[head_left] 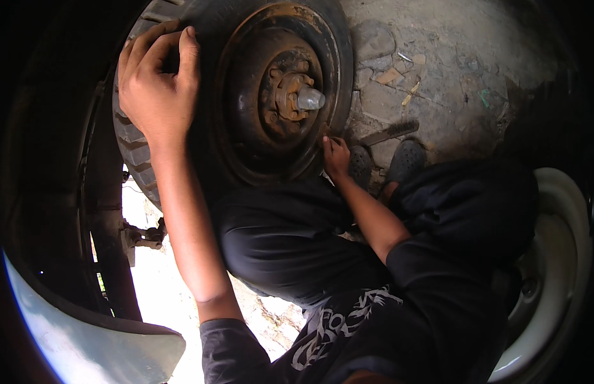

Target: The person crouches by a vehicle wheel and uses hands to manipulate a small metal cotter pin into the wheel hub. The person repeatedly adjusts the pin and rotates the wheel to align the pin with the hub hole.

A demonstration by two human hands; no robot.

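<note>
A large black tire [204, 102] stands upright before me on a rusty brown wheel rim [229, 89]. Its hub [287, 95] shows bolts and a grey, rounded cap [311, 99] at the centre. My left hand [157, 86] is at the tire's left shoulder, fingers curled over the tread blocks and thumb bent toward the sidewall. Down at the lower right edge of the wheel, my right hand [336, 157] is closed in a pinch. Something small and brownish shows at its fingertips, too small to name.
On the ground lies a long, narrow tool with dark bristles, like a wire brush [391, 132], beside my grey clogs [405, 160]. Debris litters the cracked floor [450, 77]. A pale, curved body panel [98, 345] sits at lower left; a whitish round wheel [562, 269] is at right.
</note>
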